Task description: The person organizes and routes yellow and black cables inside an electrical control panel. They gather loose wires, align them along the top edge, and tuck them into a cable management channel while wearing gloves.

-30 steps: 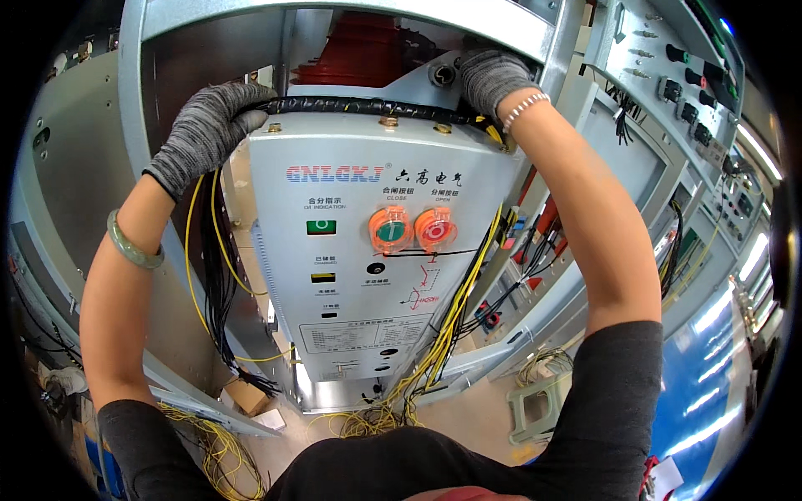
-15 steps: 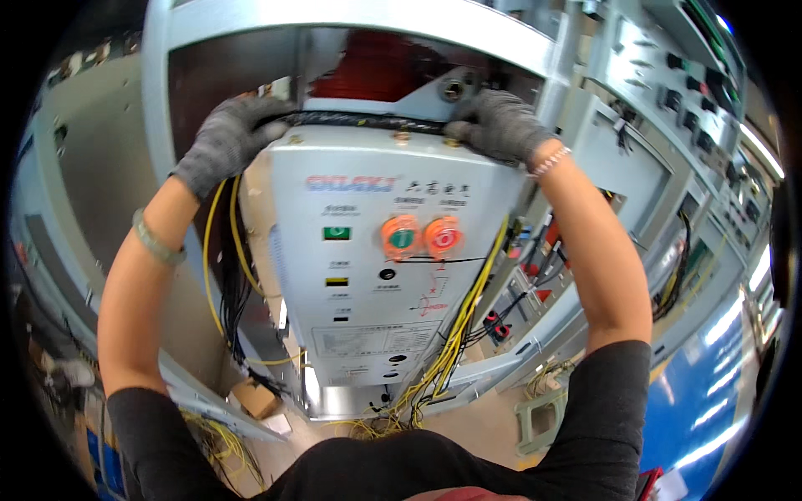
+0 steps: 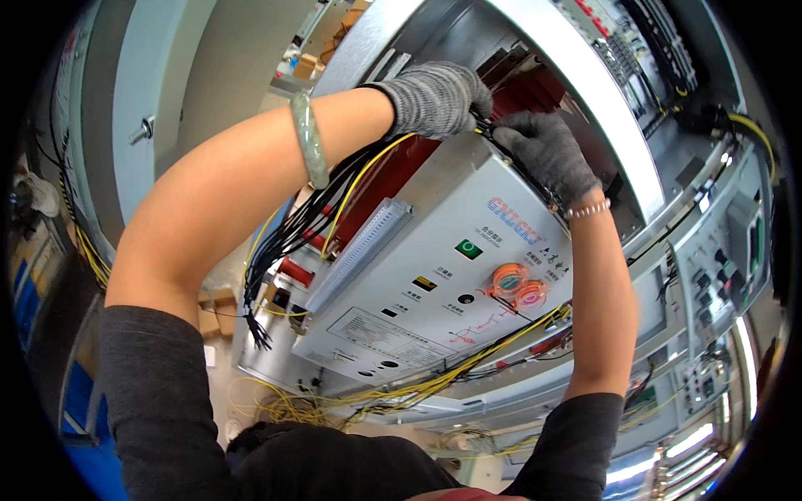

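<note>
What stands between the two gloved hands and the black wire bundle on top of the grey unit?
Nothing visible does. The left hand and the right hand are both already at the black wire bundle along the top edge of the grey unit; whether the fingers close around it is hidden.

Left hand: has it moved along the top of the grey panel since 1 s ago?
Yes. The left hand went from the grey panel's left top corner toward the right hand, now nearly touching.

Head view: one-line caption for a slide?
Gloved left hand and right hand grip a black cable bundle atop a grey panel.
</note>
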Available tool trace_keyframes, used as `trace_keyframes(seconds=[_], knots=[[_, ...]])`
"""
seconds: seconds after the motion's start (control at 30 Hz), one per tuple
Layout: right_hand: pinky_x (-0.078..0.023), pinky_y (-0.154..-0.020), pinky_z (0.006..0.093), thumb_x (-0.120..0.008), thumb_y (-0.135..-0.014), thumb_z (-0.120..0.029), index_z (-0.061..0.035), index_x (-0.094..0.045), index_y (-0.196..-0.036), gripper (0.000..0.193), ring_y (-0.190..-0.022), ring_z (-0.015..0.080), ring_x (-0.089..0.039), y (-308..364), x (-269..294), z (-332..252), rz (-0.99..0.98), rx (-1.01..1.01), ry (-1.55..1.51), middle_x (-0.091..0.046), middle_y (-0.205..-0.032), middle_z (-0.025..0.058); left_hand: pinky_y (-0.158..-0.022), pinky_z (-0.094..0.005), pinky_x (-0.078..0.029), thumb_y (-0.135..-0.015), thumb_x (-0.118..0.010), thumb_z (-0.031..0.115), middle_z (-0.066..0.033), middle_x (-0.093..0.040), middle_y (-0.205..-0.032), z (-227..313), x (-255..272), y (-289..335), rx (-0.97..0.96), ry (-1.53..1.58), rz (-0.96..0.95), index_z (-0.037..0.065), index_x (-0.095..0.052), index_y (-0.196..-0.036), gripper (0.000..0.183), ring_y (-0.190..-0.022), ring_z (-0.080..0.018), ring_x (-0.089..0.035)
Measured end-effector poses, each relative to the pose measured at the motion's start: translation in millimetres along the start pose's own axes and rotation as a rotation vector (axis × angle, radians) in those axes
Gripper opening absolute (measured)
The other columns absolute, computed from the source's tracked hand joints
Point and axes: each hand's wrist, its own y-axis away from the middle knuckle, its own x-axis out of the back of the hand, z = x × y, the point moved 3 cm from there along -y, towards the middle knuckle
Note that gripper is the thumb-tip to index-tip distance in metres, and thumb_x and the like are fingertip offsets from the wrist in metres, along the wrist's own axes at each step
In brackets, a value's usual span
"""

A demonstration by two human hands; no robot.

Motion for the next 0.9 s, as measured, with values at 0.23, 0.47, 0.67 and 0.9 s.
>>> trace_keyframes(seconds=[0.23, 0.47, 0.67, 0.9], knots=[[-0.047, -0.08, 0.0277, -0.061, -0.086, -0.013, 0.0027, -0.063, -0.109, 0.027, -0.084, 0.0126, -0.059, 1, -21, 21, 0.026, 0.043, -0.357, -0.067, -0.093, 0.0099, -0.08, -0.0388, -0.049, -0.076, -0.06, 0.015, -0.0136, -0.066, -0.097, -25, -31, -5, -0.107, 0.36, 0.122, 0.01, -0.066, -0.104, 0.029, -0.093, -0.0285, -0.063], [-0.047, -0.081, 0.0282, -0.061, -0.086, -0.019, 0.0005, -0.063, -0.111, 0.031, -0.085, 0.0116, -0.059, 1, -18, 38, -0.004, 0.103, -0.405, -0.068, -0.094, 0.0085, -0.093, -0.0369, -0.044, -0.082, -0.06, 0.02, -0.015, -0.064, -0.103, -24, -27, 1, -0.167, 0.431, 0.074, 0.009, -0.061, -0.111, 0.031, -0.1, -0.0277, -0.06], [-0.046, -0.08, 0.025, -0.062, -0.086, -0.021, 0.0004, -0.064, -0.111, 0.033, -0.085, 0.0105, -0.058, 7, -15, 35, -0.033, 0.075, -0.56, -0.067, -0.095, 0.0063, -0.092, -0.0336, -0.045, -0.083, -0.064, 0.023, -0.0092, -0.067, -0.098, -29, -27, 8, -0.245, 0.548, 0.11, 0.013, -0.063, -0.112, 0.03, -0.097, -0.0212, -0.062], [-0.046, -0.08, 0.0238, -0.061, -0.085, -0.017, 0.0007, -0.064, -0.11, 0.031, -0.086, 0.01, -0.057, 13, -14, 31, -0.033, 0.077, -0.654, -0.066, -0.097, 0.0055, -0.094, -0.0351, -0.044, -0.086, -0.061, 0.026, -0.011, -0.066, -0.103, -27, -33, 16, -0.232, 0.526, 0.177, 0.014, -0.062, -0.114, 0.031, -0.101, -0.0227, -0.061]])
